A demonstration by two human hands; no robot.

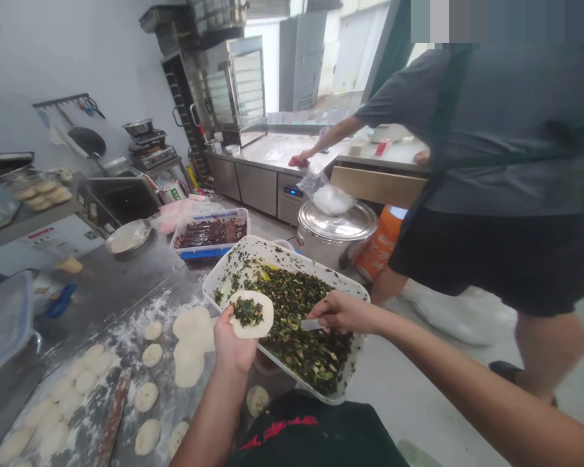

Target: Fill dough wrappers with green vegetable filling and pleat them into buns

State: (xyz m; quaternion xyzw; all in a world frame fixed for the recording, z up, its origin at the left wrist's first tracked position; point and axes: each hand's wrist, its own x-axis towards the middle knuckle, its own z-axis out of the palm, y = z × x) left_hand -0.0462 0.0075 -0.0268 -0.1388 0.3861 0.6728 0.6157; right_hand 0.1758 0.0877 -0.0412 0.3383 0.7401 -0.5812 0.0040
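Note:
My left hand (pixel 235 344) holds up a round dough wrapper (pixel 266 322) with a mound of chopped green filling (pixel 247 312) on it. The wrapper is over the left part of a white tub (pixel 211 285) of the same filling. In my right hand (pixel 343 312) is a small pale, flat-ended scoop (pixel 311 324), its tip at the filling inside the tub. Flat dough rounds (pixel 189 363) lie overlapped on the floured table, left of my left hand. Several small dough pieces (pixel 146 397) are spread nearby.
A wooden rolling pin (pixel 114 415) lies by a cluster of dough balls (pixel 53 412). Beyond the tub is a container of dark red paste (pixel 214 231). At the right a co-worker (pixel 491 143) wipes a counter with a red cloth (pixel 298 161), behind a lidded steel pot (pixel 338 224).

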